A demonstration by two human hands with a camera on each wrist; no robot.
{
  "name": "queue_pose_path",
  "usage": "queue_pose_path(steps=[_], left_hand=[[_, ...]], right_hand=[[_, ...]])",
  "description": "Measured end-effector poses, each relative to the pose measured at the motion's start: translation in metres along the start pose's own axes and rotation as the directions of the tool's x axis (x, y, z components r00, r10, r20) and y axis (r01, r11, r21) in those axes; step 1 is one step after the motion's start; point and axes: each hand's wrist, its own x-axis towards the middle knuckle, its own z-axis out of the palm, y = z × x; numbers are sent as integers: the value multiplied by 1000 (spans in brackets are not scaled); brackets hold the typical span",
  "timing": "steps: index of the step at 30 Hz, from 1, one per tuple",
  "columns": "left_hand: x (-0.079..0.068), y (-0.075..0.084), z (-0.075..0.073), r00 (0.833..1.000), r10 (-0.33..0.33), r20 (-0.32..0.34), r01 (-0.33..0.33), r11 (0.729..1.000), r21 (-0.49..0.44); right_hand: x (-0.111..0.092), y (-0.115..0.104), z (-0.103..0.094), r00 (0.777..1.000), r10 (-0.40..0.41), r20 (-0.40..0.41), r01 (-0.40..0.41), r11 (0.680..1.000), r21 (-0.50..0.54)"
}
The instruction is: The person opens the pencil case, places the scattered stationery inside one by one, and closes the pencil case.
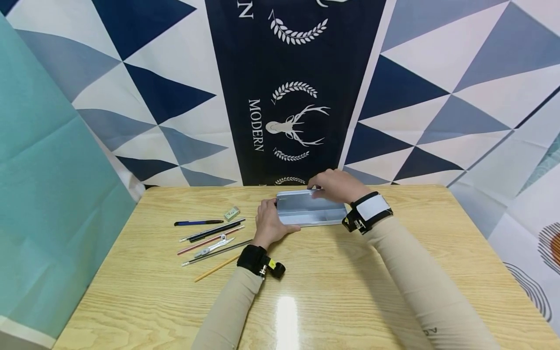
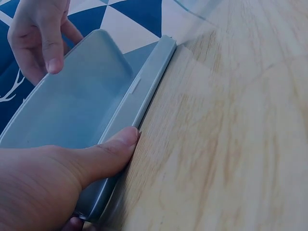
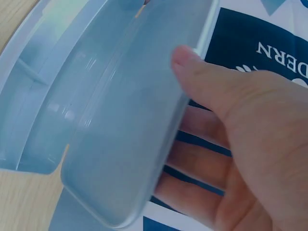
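Note:
A pale blue-grey plastic pencil case [image 1: 302, 217] lies near the back of the table, its hinged lid [image 3: 127, 110] raised. A small divider crosses the tray, and I see nothing loose in its visible part. My left hand [image 1: 268, 224] grips the left end of the case, the thumb along the front wall in the left wrist view. At the back, my right hand [image 1: 339, 186] holds the lid's upper edge, thumb on the inner face and fingers behind it.
Left of the case lie a blue pen [image 1: 199, 222], a black pen [image 1: 214, 232], a red pencil [image 1: 210, 241], a dark pencil [image 1: 218, 253], a yellow pencil [image 1: 216, 268], a compass [image 1: 214, 247] and an eraser [image 1: 232, 213]. A patterned cloth [image 1: 293, 73] hangs behind the table.

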Motion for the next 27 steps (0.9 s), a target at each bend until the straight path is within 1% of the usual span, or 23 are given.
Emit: queue_pose_path(steps=[3,7,10,13,16,19,21,23,27], left_hand=[[0,0,-1,1000,3,0,-3,1000,10],[-1,1,-2,1000,5,2,-6,1000,9],[-1,1,-2,1000,6,8,-6,1000,6],[-1,0,-1,1000,11,7,-11,1000,5],[0,-1,0,1000,17,-3,-17,1000,-7],[0,0,0,1000,17,-7,-17,1000,-18],[0,0,0,1000,16,-6,-16,1000,-15],[-1,0,-1,1000,13,-5,-13,1000,-16],[-1,0,-1,1000,13,-4,-13,1000,-10]], right_hand=[[2,3,2,995,0,-97,-1,1000,-19],[4,6,5,976,27,-216,-36,999,-41],[5,6,10,951,73,-301,-93,994,-54],[6,6,15,919,121,-376,-155,986,-61],[8,6,21,886,157,-436,-201,978,-56],[9,5,24,863,172,-475,-223,973,-52],[10,5,26,857,174,-486,-227,972,-52],[12,6,27,857,177,-485,-226,973,-44],[14,8,29,871,182,-456,-217,976,-25]])
